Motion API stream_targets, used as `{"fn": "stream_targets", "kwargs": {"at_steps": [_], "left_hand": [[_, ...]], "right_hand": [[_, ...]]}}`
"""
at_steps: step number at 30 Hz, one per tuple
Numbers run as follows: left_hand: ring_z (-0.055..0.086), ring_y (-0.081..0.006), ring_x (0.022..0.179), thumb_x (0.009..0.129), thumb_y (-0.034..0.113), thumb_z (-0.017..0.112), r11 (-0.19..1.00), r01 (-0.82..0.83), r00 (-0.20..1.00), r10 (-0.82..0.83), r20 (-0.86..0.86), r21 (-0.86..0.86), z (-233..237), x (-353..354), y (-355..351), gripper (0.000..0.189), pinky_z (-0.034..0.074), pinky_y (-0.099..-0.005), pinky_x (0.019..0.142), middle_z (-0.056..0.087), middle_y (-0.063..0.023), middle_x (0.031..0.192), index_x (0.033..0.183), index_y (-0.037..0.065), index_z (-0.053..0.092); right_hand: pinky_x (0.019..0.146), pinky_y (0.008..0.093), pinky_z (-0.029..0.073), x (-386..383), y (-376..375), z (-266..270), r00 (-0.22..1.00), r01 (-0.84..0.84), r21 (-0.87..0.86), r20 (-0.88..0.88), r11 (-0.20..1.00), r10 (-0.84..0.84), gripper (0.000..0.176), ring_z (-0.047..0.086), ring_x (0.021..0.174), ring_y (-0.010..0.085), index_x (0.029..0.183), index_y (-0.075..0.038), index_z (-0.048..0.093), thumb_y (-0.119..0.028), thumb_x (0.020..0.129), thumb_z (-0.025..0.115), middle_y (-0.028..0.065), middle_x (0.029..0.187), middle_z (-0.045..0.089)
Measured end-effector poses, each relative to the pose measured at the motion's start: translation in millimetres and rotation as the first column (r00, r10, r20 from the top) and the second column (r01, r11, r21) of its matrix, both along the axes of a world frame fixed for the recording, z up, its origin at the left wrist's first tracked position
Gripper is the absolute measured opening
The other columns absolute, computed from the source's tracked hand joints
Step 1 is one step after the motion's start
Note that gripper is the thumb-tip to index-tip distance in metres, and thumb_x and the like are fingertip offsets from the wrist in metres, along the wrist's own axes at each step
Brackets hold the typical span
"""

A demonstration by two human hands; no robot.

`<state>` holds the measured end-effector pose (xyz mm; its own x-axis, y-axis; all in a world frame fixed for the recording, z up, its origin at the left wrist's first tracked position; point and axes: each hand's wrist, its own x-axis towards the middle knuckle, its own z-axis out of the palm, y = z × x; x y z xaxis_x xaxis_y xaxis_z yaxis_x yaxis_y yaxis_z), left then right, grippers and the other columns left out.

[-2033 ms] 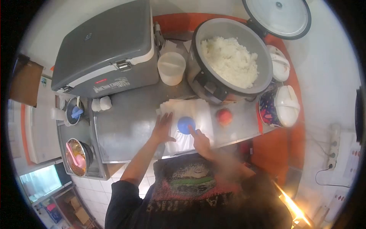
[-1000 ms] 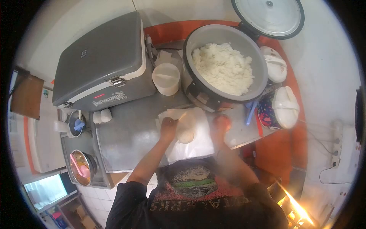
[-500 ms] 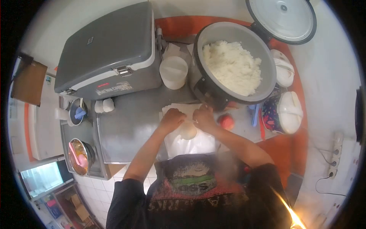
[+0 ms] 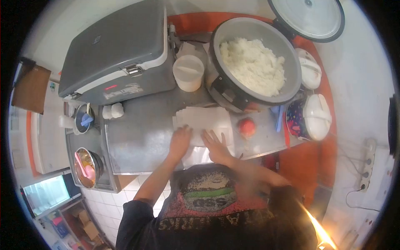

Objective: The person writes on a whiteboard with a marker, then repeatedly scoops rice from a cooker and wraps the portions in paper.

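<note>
At the far left a small pot (image 4: 84, 118) with a blue spoon and a bowl (image 4: 85, 166) with a pink one sit beside the steel table (image 4: 137, 137); a grey cooler box (image 4: 112, 50) fills the table's far left corner, latched shut; a white tub (image 4: 188, 73) stands just beside it. The left hand (image 4: 180, 142) lies palm down on a stack of thin white sheets (image 4: 206, 116), fingers (image 4: 186, 131) open and spread, gripping nothing; the right hand (image 4: 214, 146) lies flat just beside it on the same stack, its fingers likewise spread and pressing rather than holding; whether anything lies under the palms cannot be told. The stack is at the table's front edge, right before the person; its long axis seems to run from the person toward the rice cooker (image 4: 225, 89), with the far corners fanned a little. Such sheets look light, limp and slippery, likely to slide over one another and crease; a single one is best pinched at a free corner or edge while the other palm pins the rest. To the right a red round thing (image 4: 246, 126) rests on the table near the stack; the cooker, full of white rice (image 4: 254, 66), stands behind it.
</note>
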<state>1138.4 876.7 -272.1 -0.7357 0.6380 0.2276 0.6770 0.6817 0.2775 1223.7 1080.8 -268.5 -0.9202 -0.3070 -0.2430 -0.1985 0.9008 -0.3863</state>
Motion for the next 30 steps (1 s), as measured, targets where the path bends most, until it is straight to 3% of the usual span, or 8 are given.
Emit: {"fn": "stream_targets", "kwargs": {"at_steps": [11, 14, 17, 22, 23, 26, 28, 30], "left_hand": [[0.066, -0.0412, 0.097, 0.086, 0.026, 0.066, 0.724, -0.626, 0.612, 0.223, 0.759, 0.291, -74, 9, -20, 0.027, 0.052, -0.0441, 0.087, 0.069, -0.0233, 0.105, 0.098, 0.001, 0.067], [0.068, -0.0399, 0.094, 0.084, 0.032, 0.07, 0.857, -0.48, 0.622, 0.18, 0.762, 0.189, -18, 45, -17, 0.034, 0.052, -0.0438, 0.085, 0.07, -0.024, 0.1, 0.098, 0.001, 0.067], [0.069, -0.028, 0.084, 0.084, 0.039, 0.072, 0.943, -0.179, 0.327, 0.327, 0.887, -0.282, -8, 63, -19, 0.043, 0.053, -0.0373, 0.072, 0.071, -0.0207, 0.098, 0.098, -0.002, 0.068], [0.059, -0.0094, 0.07, 0.093, 0.038, 0.065, 0.587, -0.809, -0.278, -0.438, 0.855, 0.038, -18, 58, -23, 0.043, 0.043, -0.0246, 0.056, 0.069, -0.0117, 0.106, 0.102, -0.004, 0.068], [0.056, -0.0069, 0.069, 0.095, 0.037, 0.063, 0.404, -0.914, -0.265, -0.649, 0.713, 0.027, -7, 52, -18, 0.042, 0.041, -0.0226, 0.055, 0.069, -0.0104, 0.107, 0.102, -0.004, 0.067], [0.056, -0.0148, 0.072, 0.091, 0.027, 0.068, 0.632, -0.609, 0.509, -0.152, 0.847, 0.48, 3, 49, -1, 0.029, 0.045, -0.03, 0.066, 0.068, -0.0087, 0.106, 0.109, 0.005, 0.068], [0.057, -0.0229, 0.081, 0.082, 0.024, 0.074, 0.929, 0.003, 0.972, -0.09, 0.218, 0.37, 43, 30, 6, 0.028, 0.045, -0.0382, 0.077, 0.068, -0.0066, 0.105, 0.109, 0.016, 0.07], [0.057, -0.0263, 0.086, 0.079, 0.027, 0.076, 0.977, 0.159, 0.962, -0.186, 0.202, 0.143, 35, 17, 14, 0.025, 0.044, -0.0403, 0.079, 0.067, -0.0054, 0.102, 0.099, 0.014, 0.071]], "right_hand": [[0.112, 0.0692, 0.01, 27, 24, -9, 0.999, -0.003, -0.019, -0.033, 1.0, 0.002, 0.07, 0.024, 0.151, 0.0286, 0.147, -0.018, 0.046, -0.003, 0.079, 0.056, -0.0012, 0.162, 0.031], [0.112, 0.0691, 0.01, 26, 27, -4, 1.0, 0.01, -0.043, -0.023, 0.999, -0.011, 0.061, 0.024, 0.151, 0.0296, 0.144, -0.019, 0.051, -0.007, 0.084, 0.057, -0.0026, 0.161, 0.034], [0.112, 0.069, 0.01, 27, 27, -7, 0.996, 0.03, -0.099, -0.076, 0.995, -0.038, 0.055, 0.025, 0.15, 0.0315, 0.142, -0.02, 0.053, -0.016, 0.088, 0.061, -0.0033, 0.16, 0.036], [0.11, 0.0683, 0.013, 31, 21, -4, 0.99, 0.059, -0.081, -0.124, 0.995, -0.069, 0.053, 0.027, 0.148, 0.0298, 0.139, -0.023, 0.055, -0.036, 0.089, 0.064, -0.0046, 0.159, 0.037], [0.11, 0.0668, 0.013, 33, 18, -8, 0.986, 0.056, -0.026, -0.158, 0.998, -0.059, 0.049, 0.03, 0.147, 0.0295, 0.137, -0.023, 0.057, -0.037, 0.09, 0.064, -0.0051, 0.158, 0.04], [0.109, 0.0656, 0.016, 27, 13, -25, 0.965, 0.084, 0.005, -0.251, 0.996, -0.08, 0.036, 0.037, 0.142, 0.0266, 0.124, -0.024, 0.067, -0.035, 0.091, 0.063, -0.0064, 0.15, 0.05], [0.108, 0.0635, 0.019, 19, 14, -24, 0.958, 0.089, -0.026, -0.272, 0.996, -0.093, 0.026, 0.044, 0.135, 0.0239, 0.113, -0.023, 0.072, -0.032, 0.09, 0.063, -0.0059, 0.14, 0.058], [0.108, 0.0593, 0.024, 6, 17, -12, 0.963, 0.071, -0.066, -0.255, 0.995, -0.085, 0.018, 0.053, 0.126, 0.0211, 0.102, -0.021, 0.076, -0.028, 0.089, 0.066, -0.004, 0.128, 0.067]]}}
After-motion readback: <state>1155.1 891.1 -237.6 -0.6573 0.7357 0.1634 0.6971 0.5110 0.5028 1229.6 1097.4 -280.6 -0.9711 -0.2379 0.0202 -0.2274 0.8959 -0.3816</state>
